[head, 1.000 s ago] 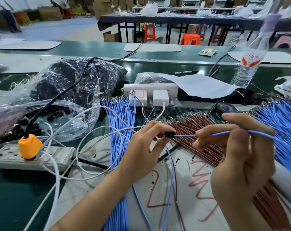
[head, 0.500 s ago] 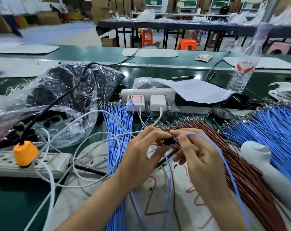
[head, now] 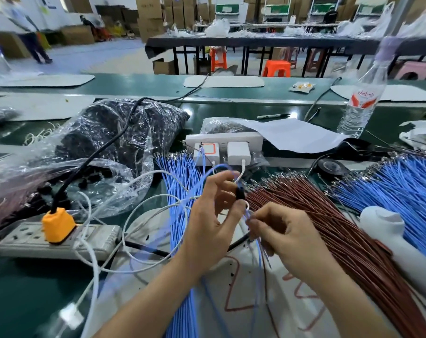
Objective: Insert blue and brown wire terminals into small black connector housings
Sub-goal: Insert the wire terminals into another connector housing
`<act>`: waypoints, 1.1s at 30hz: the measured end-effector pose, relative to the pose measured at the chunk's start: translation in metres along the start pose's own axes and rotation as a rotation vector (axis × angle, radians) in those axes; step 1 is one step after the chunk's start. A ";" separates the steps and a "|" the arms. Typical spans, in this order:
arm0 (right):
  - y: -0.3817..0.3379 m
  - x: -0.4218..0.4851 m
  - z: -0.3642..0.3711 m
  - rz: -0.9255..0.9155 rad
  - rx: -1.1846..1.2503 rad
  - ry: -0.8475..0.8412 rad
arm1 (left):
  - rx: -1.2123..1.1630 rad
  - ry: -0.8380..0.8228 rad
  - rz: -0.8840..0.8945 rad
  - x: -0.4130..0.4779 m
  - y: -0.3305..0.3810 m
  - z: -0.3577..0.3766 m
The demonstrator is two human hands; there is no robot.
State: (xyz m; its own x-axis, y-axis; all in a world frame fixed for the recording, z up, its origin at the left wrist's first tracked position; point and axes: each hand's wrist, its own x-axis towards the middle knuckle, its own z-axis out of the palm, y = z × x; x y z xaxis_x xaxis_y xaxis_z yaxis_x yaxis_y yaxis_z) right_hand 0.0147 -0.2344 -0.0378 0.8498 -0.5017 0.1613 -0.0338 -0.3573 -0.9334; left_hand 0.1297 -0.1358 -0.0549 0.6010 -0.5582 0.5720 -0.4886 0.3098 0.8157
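From where I stand, the left hand (head: 207, 223) pinches a small black housing (head: 240, 193) at its fingertips, at 1 o'clock from the palm. It is a blocky bit of matte plastic. Just below the housing, at 6 o'clock, the right hand (head: 287, 235) has its grip closed on a thin blue wire (head: 258, 254); blur hides where wire meets housing. At 10 o'clock a crinkled clear plastic bag (head: 124, 132) holds a heap of dark housings. Glossy brown wires (head: 329, 215) fan over the green worktop (head: 16, 289) at 3 o'clock, with metal terminals at their far ends. A blue bundle (head: 180, 181) lies at 11 o'clock.
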 end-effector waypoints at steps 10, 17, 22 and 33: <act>-0.012 -0.009 -0.010 0.323 0.053 -1.120 | -0.305 0.337 -0.234 0.013 -0.001 -0.010; 0.005 -0.003 0.003 0.328 0.387 -0.252 | 0.084 -0.104 -0.002 -0.001 0.003 0.000; 0.006 -0.001 0.004 0.216 0.347 -0.136 | 0.156 -0.071 0.038 -0.001 0.002 0.002; 0.008 -0.001 0.003 0.216 -0.053 -0.257 | 0.243 0.059 0.178 -0.003 0.004 0.001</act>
State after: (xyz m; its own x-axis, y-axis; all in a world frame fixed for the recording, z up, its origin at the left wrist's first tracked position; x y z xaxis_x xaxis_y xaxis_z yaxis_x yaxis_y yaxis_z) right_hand 0.0150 -0.2337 -0.0462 0.9245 -0.3580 -0.1308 -0.2492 -0.3079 -0.9182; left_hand 0.1258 -0.1338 -0.0535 0.5241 -0.4639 0.7142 -0.7226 0.2017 0.6612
